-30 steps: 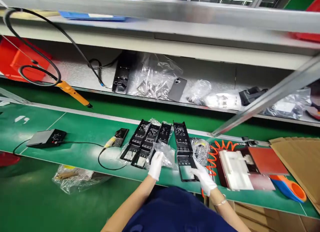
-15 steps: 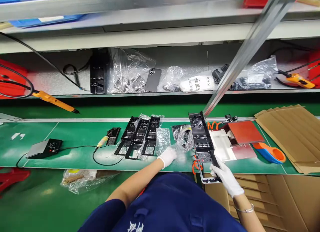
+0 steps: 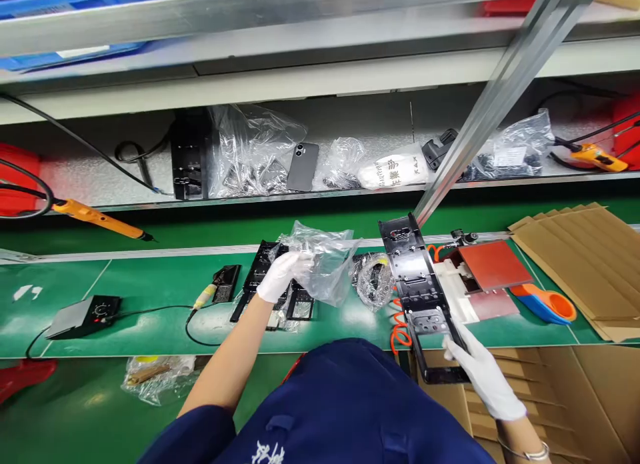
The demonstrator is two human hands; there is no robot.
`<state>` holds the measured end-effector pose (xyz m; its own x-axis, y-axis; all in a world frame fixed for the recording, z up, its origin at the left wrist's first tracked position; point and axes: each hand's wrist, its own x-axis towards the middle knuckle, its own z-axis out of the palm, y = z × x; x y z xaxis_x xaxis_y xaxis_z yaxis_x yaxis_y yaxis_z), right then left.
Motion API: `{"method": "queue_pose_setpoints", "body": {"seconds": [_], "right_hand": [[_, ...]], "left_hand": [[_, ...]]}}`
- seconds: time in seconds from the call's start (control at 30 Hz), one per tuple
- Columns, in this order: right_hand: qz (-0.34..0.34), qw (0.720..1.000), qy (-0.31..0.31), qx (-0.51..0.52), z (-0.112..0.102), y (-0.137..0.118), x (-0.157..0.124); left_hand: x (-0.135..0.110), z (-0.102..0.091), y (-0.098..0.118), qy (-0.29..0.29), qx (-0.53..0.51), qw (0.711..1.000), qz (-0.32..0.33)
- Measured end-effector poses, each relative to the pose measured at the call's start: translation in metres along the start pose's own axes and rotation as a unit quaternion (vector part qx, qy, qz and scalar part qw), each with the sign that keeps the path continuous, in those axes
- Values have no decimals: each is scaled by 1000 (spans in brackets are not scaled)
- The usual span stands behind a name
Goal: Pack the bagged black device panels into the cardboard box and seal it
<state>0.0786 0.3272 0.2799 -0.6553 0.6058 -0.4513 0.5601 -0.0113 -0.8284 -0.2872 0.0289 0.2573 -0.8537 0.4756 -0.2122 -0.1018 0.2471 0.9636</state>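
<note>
My left hand (image 3: 286, 274), in a white glove, pinches a clear plastic bag (image 3: 327, 261) and holds it up over the bench. Under it lie several black frames (image 3: 260, 267), partly covered by the bag and my hand. My right hand (image 3: 477, 361), gloved too, grips a long black plastic frame (image 3: 415, 284) by its open lower end. That frame slants up and away from me, in front of the white fixture (image 3: 457, 287). Between my hands a coil in clear wrap (image 3: 375, 281) rests on the green bench.
An orange electric screwdriver (image 3: 100, 219) hangs at the left above a black control box (image 3: 87, 317). A phone (image 3: 303, 166) and bagged parts lie on the shelf. At the right are a blue-orange tape dispenser (image 3: 545, 305) and cardboard sheets (image 3: 575, 271). A metal post (image 3: 505, 84) slants across.
My left hand has lifted the clear bag from the bench and moved up and left with it. My right hand has shifted slightly right and down with the black frame.
</note>
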Motion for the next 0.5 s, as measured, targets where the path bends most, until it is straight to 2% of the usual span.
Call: {"method": "queue_pose_setpoints", "body": {"seconds": [0.1, 0.2, 0.27, 0.37, 0.43, 0.5], "right_hand": [[-3, 1000, 27, -16, 6, 3, 7], [-10, 999, 35, -23, 14, 4, 12], [-18, 999, 34, -20, 19, 3, 14], [-7, 999, 42, -18, 22, 4, 14], [9, 998, 58, -19, 20, 9, 13], [21, 997, 70, -22, 17, 16, 10]], "left_hand": [[31, -14, -19, 71, 53, 995, -43], [57, -2, -26, 120, 70, 990, -22], [59, 18, -23, 99, 53, 993, 20], [43, 41, -14, 13, 14, 997, 79], [33, 38, -8, -21, -4, 995, 98], [35, 24, -5, -25, -3, 995, 98]]}}
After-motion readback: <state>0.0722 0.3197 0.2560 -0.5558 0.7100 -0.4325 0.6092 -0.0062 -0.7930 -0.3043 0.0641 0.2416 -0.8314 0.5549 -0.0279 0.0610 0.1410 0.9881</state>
